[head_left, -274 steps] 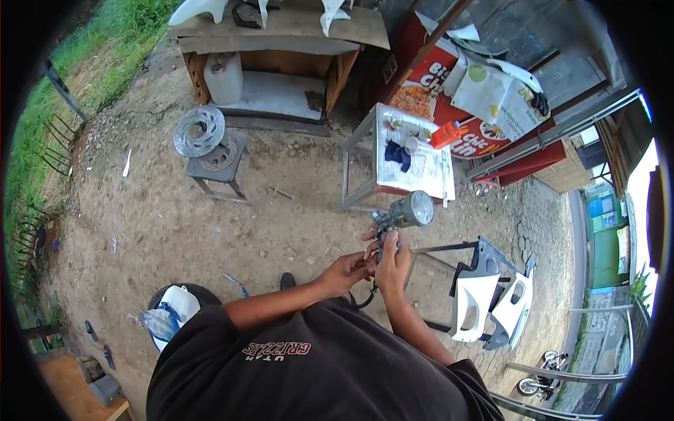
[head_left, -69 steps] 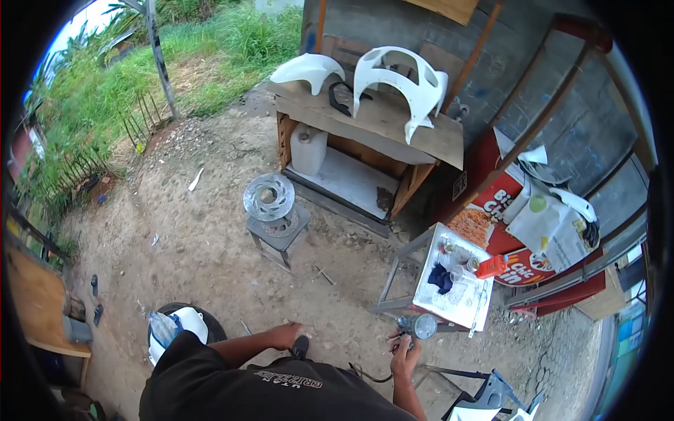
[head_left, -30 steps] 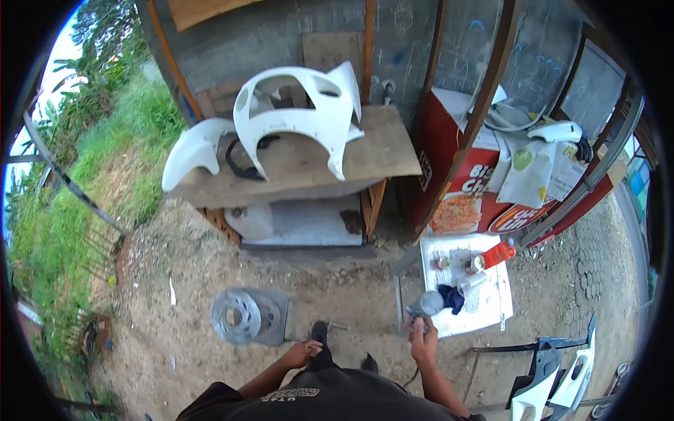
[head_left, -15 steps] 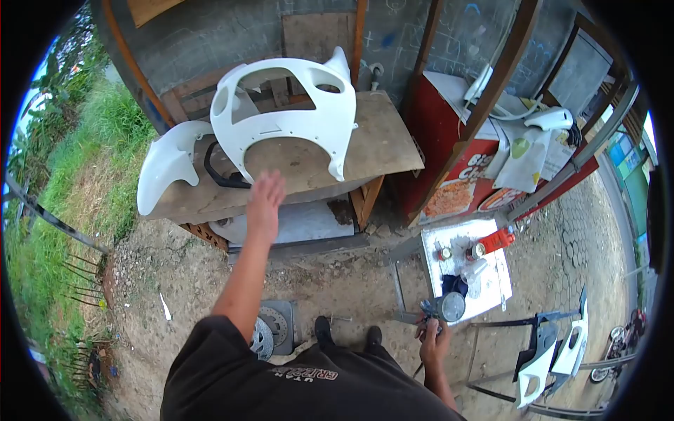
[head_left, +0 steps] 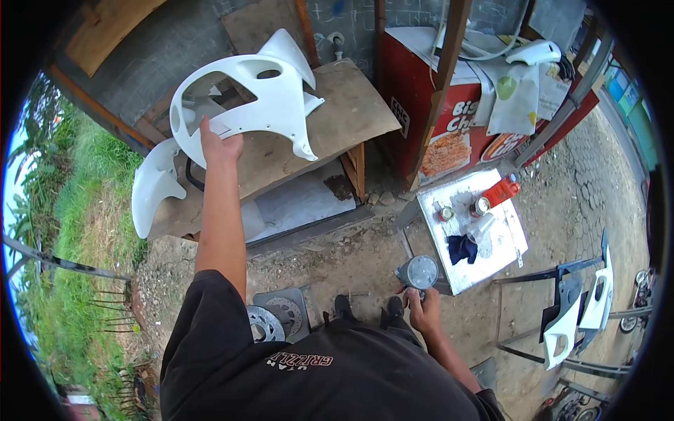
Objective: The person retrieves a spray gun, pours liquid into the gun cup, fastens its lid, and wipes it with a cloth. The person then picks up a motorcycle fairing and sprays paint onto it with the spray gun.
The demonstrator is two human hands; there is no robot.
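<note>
The large white fairing [head_left: 281,105] stands on the brown board-topped bench [head_left: 351,105]. My left hand [head_left: 222,146] reaches out to its lower left part, with the thumb up against the white surface and the other fingers mostly hidden; it looks closed on the edge. Lower right, my right hand [head_left: 424,310] is wrapped round a spray gun [head_left: 420,272] with a round grey cup on top, held beside the near left corner of the small silver table [head_left: 460,277]. A curved white fender [head_left: 151,189] lies at the bench's left end.
Cans, a clear cup, a dark cloth [head_left: 461,249] and a red bottle [head_left: 501,191] sit on the silver table. Brake discs [head_left: 265,324] rest on a low stool beside my left elbow. White and grey panels [head_left: 563,333] hang on a metal rack at right. A wooden post [head_left: 444,91] rises behind the table.
My left hand has gone from near my body, out over the bench front, to the fairing. The spray gun stays in my right hand. The view has shifted toward the bench and turned.
</note>
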